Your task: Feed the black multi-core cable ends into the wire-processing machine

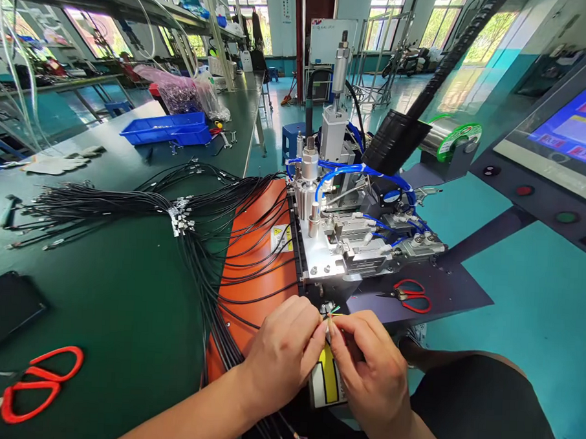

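Note:
My left hand (283, 348) and my right hand (374, 365) meet just in front of the machine, thumbs and fingers closed in a pinch. Between the fingertips is the end of a thin cable, its fine coloured wires (335, 310) poking out, green and yellow among them. How the fingers grip it is partly hidden. Behind the hands stands the metal machine (320, 253) with cylinders and blue air hoses. To the left, a bundle of black cables (198, 267) runs over an orange sheet (255, 244) toward the machine's edge.
Red-handled scissors (43, 383) lie on the green table (138, 303), near a black box (10, 307). Small red-handled snips (409, 296) rest on the dark machine plate. A blue tray (168, 128) is farther back. Right, a control screen (569, 128) and a solder wire spool (452, 139).

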A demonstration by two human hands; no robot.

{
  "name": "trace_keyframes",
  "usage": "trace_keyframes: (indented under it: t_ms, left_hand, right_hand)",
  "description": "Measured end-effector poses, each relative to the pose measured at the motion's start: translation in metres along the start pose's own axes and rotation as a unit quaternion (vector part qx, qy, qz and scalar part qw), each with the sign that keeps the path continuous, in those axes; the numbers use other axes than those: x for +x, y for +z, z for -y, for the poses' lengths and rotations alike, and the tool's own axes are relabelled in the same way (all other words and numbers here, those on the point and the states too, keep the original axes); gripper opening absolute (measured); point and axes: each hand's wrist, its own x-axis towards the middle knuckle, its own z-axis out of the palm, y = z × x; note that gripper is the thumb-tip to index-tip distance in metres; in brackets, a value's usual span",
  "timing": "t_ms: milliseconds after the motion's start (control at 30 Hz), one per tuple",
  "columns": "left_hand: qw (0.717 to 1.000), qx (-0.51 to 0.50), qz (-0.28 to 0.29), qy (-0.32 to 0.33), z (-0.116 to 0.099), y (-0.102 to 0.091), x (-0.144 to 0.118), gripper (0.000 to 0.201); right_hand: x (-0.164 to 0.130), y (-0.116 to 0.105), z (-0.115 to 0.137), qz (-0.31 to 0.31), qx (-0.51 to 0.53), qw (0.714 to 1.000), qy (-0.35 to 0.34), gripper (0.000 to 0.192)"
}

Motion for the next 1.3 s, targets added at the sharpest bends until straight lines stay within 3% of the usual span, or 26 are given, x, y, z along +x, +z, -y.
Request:
trace_keyframes:
  t_ms: [67, 167, 300, 400, 500, 700, 900, 1133, 1300]
  left_hand:
    - [1.000, -0.004, 0.000, -0.002, 0.000, 0.000, 0.000, 0.020]
    - [1.000, -0.006, 0.009, -0.003, 0.000, -0.001, 0.000, 0.019]
    - [1.000, -0.004, 0.023, 0.006, 0.000, -0.001, 0.000, 0.018]
    - [1.000, -0.002, 0.025, 0.012, 0.000, -0.001, 0.000, 0.018]
    - [1.000, 0.002, 0.021, 0.020, 0.000, -0.001, 0.000, 0.018]
    - [0.999, 0.009, 0.021, 0.026, 0.000, 0.000, 0.001, 0.021]
    - [1.000, 0.007, 0.019, 0.021, 0.000, -0.001, 0.001, 0.021]
    - [1.000, -0.002, 0.019, 0.018, 0.001, 0.000, 0.001, 0.018]
    - [1.000, -0.004, 0.021, 0.015, 0.001, 0.001, 0.001, 0.018]
  right_hand:
    - [0.001, -0.004, -0.003, 0.019, 0.018, 0.999, 0.029, 0.012]
    - [0.007, -0.017, -0.006, 0.055, 0.072, 0.981, 0.174, 0.016]
    - [0.022, -0.030, -0.005, 0.092, 0.219, 0.893, 0.381, 0.033]
    - [0.032, -0.033, -0.001, 0.123, 0.301, 0.837, 0.441, 0.038]
    - [0.036, -0.033, 0.001, 0.141, 0.309, 0.822, 0.458, 0.041]
    - [0.036, -0.034, -0.003, 0.172, 0.296, 0.825, 0.449, 0.039]
    - [0.038, -0.037, -0.003, 0.173, 0.303, 0.822, 0.449, 0.035]
    - [0.039, -0.036, -0.004, 0.187, 0.352, 0.796, 0.455, 0.028]
    - [0.036, -0.036, -0.002, 0.197, 0.345, 0.801, 0.449, 0.028]
